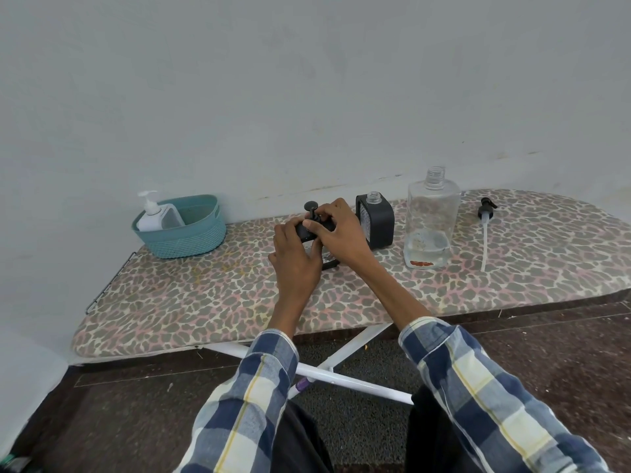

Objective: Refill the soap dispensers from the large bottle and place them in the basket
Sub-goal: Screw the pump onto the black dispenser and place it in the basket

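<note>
Head view, black dispenser between both hands' fingers

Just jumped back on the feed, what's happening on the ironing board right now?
A person is working on a black soap dispenser at the middle of the ironing board: the left hand grips its body while the right hand holds the pump on top. Behind it a second black dispenser stands open without a pump. The large clear bottle is uncapped, with its own pump lying beside it. One white dispenser already sits in the teal basket.
</note>
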